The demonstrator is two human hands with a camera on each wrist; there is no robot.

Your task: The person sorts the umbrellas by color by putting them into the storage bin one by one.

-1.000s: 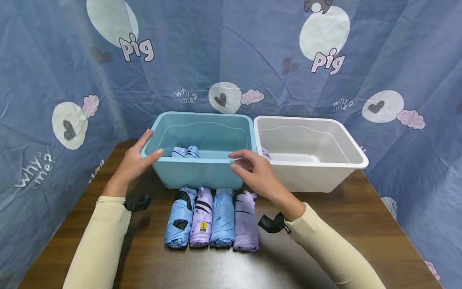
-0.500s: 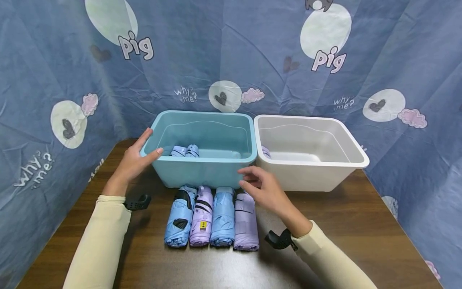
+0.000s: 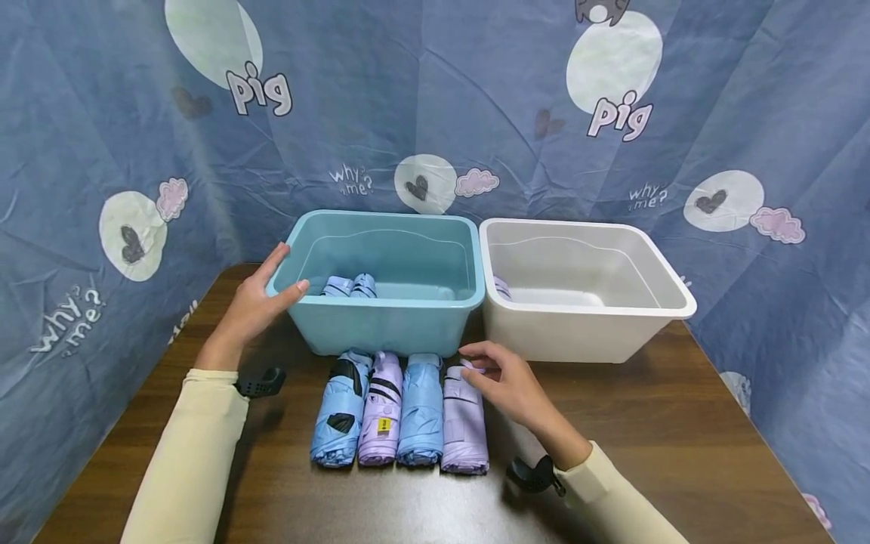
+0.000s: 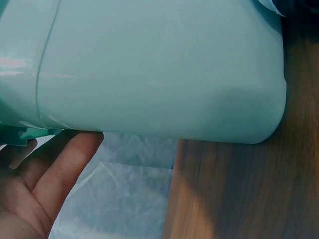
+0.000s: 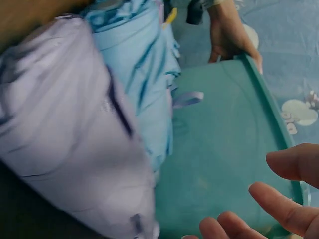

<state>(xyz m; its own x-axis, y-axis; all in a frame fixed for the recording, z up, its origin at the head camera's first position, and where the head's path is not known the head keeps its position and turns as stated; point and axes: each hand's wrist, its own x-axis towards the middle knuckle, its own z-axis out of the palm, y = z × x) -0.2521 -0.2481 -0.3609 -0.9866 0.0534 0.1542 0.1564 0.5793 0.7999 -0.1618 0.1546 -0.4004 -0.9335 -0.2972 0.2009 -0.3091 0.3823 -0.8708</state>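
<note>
My left hand (image 3: pixel 254 306) rests at the left front corner of a light blue bin (image 3: pixel 381 325), thumb over the front rim and fingers along the side. In the left wrist view, straight fingers (image 4: pixel 70 164) touch the bin's outer wall just under the rim. My right hand (image 3: pixel 510 381) hovers at the top end of a folded light purple umbrella (image 3: pixel 465 431), the rightmost of a row. From the right wrist, its fingers (image 5: pixel 279 209) are spread apart, with nothing between them. Left of that umbrella lie a blue umbrella (image 3: pixel 420 412), a purple umbrella (image 3: pixel 381 412) and another blue umbrella (image 3: pixel 336 415).
A white bin (image 3: pixel 584 336) stands directly right of the blue one, with part of a purple-striped bundle (image 3: pixel 501 287) inside. Two small striped bundles (image 3: pixel 350 285) lie in the blue bin. All stand on a brown wooden table (image 3: pixel 652 423), with a blue printed curtain (image 3: pixel 435 91) behind.
My right hand has come down and back from the blue bin's front right rim to the top of the rightmost purple umbrella. The left hand has stayed at its corner.
</note>
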